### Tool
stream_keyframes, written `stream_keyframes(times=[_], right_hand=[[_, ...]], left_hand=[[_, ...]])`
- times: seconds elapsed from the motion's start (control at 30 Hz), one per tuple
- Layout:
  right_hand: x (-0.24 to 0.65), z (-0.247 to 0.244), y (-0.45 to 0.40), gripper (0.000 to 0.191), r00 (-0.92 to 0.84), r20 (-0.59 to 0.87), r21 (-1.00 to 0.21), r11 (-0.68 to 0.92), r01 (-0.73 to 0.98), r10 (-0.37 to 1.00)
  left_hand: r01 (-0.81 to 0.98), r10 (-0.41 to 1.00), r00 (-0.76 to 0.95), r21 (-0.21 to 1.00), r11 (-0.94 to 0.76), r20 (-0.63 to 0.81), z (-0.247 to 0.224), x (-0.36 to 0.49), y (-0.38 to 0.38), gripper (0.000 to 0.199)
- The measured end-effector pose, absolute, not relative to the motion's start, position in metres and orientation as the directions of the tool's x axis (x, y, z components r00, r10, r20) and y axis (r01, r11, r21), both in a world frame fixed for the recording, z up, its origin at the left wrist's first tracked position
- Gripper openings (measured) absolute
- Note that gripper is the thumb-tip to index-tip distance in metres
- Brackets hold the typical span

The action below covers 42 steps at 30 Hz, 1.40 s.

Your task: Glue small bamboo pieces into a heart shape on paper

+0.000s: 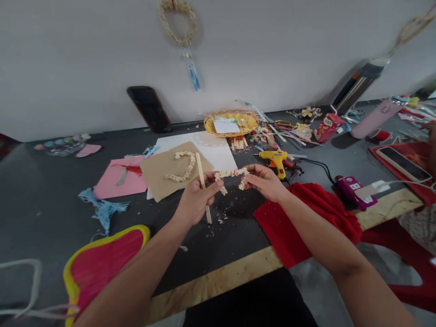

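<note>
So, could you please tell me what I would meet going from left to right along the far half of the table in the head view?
Small pastel lumps, dark upright phone, wicker basket, yellow glue gun, red drink carton, pink bottle.

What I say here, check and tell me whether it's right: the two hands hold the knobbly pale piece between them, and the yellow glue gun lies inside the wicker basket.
One part is wrong: the head view shows the yellow glue gun on the dark table, outside the wicker basket. The left hand and right hand do hold the knobbly pale piece.
</note>
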State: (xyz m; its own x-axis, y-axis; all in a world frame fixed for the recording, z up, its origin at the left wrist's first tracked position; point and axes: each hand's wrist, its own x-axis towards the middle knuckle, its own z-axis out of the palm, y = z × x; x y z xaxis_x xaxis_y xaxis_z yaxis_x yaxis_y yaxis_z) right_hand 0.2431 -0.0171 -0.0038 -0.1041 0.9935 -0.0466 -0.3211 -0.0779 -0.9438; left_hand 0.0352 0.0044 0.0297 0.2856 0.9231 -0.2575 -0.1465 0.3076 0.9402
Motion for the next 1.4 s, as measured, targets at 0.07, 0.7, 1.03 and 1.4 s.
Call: stream_keyframes(times=[0.07,0.7,1.03,1.4], right_hand=[[0.243,-0.003,-0.017,0.038,-0.076,-0.058,-0.929,-0.082,-0.36,0.995],[0.245,-0.009,-0.015,0.046,-0.109,0.041,-0.973,0.015,-0.231,0.993],[0.245,-0.009,-0.015,0.046,-0.109,0.034,-0.975,0.009,-0.223,0.993],[0.243,-0.009,-0.016,0.046,-0.115,-0.007,-0.942,-0.045,-0.332,0.993]], left_hand=[[-0.142,0.917,0.298,0.937,0.318,-0.266,0.03,0.035,0.005,0.048],[-0.099,0.922,0.296,0.952,0.29,-0.25,0.025,0.036,0.004,0.041],[-0.104,0.92,0.307,0.952,0.287,-0.244,0.022,0.036,0.004,0.039],[-0.137,0.914,0.307,0.938,0.319,-0.266,0.022,0.036,0.004,0.041]])
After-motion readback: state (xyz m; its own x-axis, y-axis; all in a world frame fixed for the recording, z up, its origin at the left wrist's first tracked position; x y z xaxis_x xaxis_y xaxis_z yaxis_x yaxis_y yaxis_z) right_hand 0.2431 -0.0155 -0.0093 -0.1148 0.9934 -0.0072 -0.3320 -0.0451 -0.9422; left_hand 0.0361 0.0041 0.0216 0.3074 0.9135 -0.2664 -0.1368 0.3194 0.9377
